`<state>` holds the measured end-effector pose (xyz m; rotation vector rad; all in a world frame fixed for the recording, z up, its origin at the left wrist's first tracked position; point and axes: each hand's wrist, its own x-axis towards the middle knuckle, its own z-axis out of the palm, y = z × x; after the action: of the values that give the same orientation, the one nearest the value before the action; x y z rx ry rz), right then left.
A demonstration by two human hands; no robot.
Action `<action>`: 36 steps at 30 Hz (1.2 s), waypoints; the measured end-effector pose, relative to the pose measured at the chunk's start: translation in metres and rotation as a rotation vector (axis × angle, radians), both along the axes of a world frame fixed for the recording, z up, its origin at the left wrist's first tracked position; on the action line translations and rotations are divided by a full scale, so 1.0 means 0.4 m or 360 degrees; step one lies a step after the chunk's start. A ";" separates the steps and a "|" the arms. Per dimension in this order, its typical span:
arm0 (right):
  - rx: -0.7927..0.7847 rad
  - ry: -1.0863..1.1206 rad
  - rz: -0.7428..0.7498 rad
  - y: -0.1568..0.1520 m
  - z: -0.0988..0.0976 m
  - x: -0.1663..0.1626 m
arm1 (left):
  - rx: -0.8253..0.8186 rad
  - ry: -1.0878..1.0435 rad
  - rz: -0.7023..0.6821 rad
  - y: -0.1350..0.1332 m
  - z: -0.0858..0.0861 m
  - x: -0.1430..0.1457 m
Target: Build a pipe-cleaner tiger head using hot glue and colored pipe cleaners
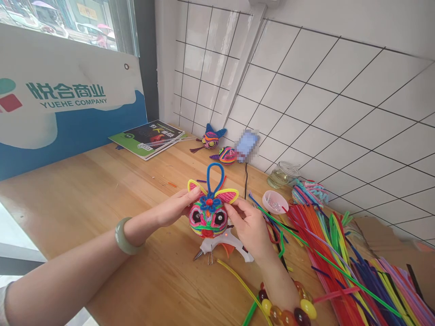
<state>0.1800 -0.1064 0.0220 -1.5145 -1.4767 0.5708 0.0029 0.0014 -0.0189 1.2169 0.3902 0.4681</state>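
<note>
A round, colourful pipe-cleaner animal head (208, 222) is held upright between my two hands above the table. It has black eyes with shiny centres, pink ears edged in yellow, a blue flower with a red middle, and a blue hanging loop (215, 177) on top. My left hand (180, 206) grips its left side, thumb against the left ear. On the other side, my right hand (250, 226) holds it below the right ear; some fingers are hidden behind. Just beneath the head lies a white hot glue gun (242, 246) on its wire stand, partly covered, with a small light on.
Loose pipe cleaners (326, 253) in many colours fill the right side. Behind them stand a pink bowl (276, 203), a glass jar (280, 175) and a coiled bundle (310, 194). Two finished pipe-cleaner heads (210, 139), a phone (247, 146) and booklets (146, 140) sit along the back.
</note>
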 end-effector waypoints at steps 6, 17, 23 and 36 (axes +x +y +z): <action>0.0008 0.0001 -0.0019 0.000 -0.002 0.000 | -0.0029 -0.0012 0.0010 0.000 0.000 0.000; 0.0002 0.0012 -0.0028 -0.001 0.006 -0.002 | -0.0050 0.0007 0.0023 0.000 0.002 0.000; -0.0089 0.0119 -0.0023 0.000 0.003 0.009 | 0.0070 -0.0039 -0.0057 -0.005 0.025 -0.002; -0.0145 0.0292 0.0031 0.010 -0.008 0.040 | 0.0216 -0.0286 -0.0177 -0.016 0.055 0.006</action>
<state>0.1958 -0.1025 0.0189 -1.4768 -1.3410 0.7767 0.0055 -0.0050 0.0031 1.3084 0.1379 0.5099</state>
